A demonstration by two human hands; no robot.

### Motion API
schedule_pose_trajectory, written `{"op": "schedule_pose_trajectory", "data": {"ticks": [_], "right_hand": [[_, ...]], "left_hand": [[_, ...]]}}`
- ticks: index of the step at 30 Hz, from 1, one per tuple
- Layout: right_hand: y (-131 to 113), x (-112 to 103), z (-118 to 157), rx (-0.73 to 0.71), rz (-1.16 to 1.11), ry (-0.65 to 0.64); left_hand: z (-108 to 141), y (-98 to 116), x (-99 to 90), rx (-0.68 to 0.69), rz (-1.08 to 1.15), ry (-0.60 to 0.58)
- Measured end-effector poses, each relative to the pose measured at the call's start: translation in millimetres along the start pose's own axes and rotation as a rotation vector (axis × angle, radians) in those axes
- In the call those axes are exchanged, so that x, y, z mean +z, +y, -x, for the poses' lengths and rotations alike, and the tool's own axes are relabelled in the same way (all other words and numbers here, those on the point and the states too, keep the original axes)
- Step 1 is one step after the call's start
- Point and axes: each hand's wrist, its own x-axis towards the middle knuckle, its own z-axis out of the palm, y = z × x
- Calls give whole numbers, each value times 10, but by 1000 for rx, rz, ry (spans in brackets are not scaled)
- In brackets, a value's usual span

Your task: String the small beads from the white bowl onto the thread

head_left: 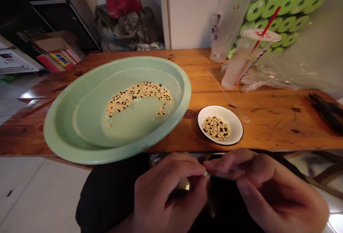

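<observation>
Left hand [163,197], right hand [259,183], pinching a pale bean [205,173], apparently

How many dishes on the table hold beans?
2: the large pale green enamel basin on the left, with an arc of beans, and the small white black-rimmed bowl to its right, with a heap of beans.
</observation>
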Motion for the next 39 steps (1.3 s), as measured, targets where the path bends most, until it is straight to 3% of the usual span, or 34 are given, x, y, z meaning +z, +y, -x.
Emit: {"op": "schedule_pose_trajectory", "data": {"ticks": [8, 12, 18, 26, 36, 39], "right_hand": [[24, -47, -9, -88, 139, -33], [-29, -116, -72, -122, 314, -171], [-30, -96, -141, -138, 295, -188], [-47, -61, -230, -37, 327, -226], [46, -148, -268, 240, 186, -111], [64, -194, -310, 293, 52, -54]], "left_hand": [[45, -2, 2, 21, -94, -24], [44, -25, -9, 60, -166, -73], [25, -56, 2, 73, -58, -86], [-71, -56, -8, -218, 200, -135], [-293, -22, 207, -609, 516, -135], [-369, -37, 248, -668, 557, -126]]}}
